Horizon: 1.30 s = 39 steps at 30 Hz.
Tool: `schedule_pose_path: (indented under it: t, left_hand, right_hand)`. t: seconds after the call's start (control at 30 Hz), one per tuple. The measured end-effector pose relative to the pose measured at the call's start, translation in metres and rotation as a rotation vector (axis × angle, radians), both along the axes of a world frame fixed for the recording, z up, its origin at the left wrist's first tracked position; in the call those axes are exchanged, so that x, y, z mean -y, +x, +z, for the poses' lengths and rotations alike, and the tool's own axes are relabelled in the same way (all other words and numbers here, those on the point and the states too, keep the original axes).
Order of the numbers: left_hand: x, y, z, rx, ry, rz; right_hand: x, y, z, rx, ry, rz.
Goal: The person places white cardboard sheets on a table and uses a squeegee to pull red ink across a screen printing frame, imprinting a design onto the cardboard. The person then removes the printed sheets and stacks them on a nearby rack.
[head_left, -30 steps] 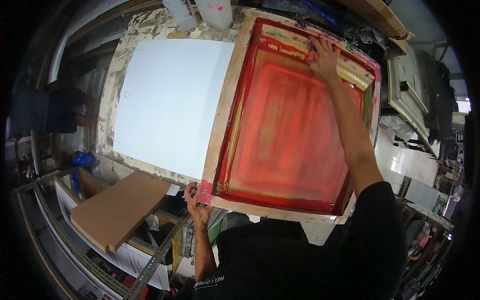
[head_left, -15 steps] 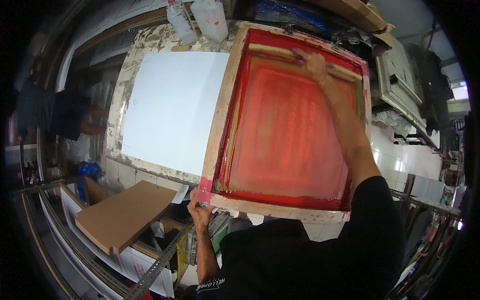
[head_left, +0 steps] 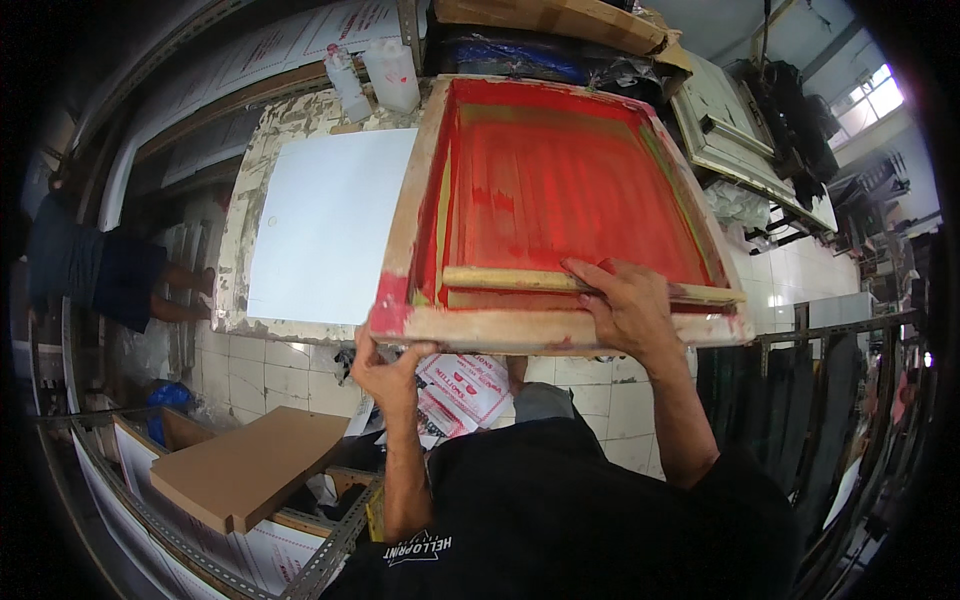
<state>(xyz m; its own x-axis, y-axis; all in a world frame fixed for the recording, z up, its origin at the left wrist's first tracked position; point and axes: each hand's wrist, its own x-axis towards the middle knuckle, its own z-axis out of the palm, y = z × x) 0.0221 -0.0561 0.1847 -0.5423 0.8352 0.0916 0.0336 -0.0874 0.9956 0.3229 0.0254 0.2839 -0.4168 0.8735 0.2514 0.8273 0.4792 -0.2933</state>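
A wooden-framed printing screen (head_left: pixel 560 326) is smeared with red ink across its mesh (head_left: pixel 560 180), with olive-green strips along the sides. My right hand (head_left: pixel 632 303) grips a long wooden squeegee (head_left: pixel 510 279), which lies across the mesh close to the frame's near edge. The fingers wrap over its handle; the blade side is hidden. At the frame's near left corner, my left hand (head_left: pixel 387 367) has its fingers closed on the wood, and that near edge looks raised. Left of the frame lies a white sheet (head_left: pixel 330 225) on a worn, paint-flaked table (head_left: pixel 232 262).
Two plastic bottles (head_left: pixel 391 75) stand behind the white sheet. A brown cardboard piece (head_left: pixel 250 465) rests on a metal rack (head_left: pixel 335 560) at lower left. Another person (head_left: pixel 95 260) stands at the far left. Beyond the screen is a cardboard box (head_left: pixel 560 22).
My right hand has drawn the squeegee from the far end of the mesh to the near end. The frame's near edge has risen, with my left hand still on the corner.
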Motion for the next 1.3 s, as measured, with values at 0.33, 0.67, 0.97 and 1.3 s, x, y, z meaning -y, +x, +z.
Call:
schedule_pose_path:
  t: [0.33,0.67,0.97,1.3]
  left_hand:
    - [-0.075,-0.016,0.010,0.512,-0.079,0.282]
    - [-0.078,-0.067,-0.125,1.015,-0.560,0.455]
    - [-0.071,-0.085,-0.179,0.897,-0.419,0.550]
    - [-0.028,-0.110,-0.128,0.688,-0.206,0.733]
  right_hand:
    - [-0.097,0.002,0.163,-0.038,0.189,0.073]
    - [-0.154,-0.009,0.228,-0.170,0.226,0.110]
    - [-0.163,-0.005,0.230,-0.214,0.197,0.161]
    - [-0.157,-0.007,0.232,-0.244,0.185,0.086]
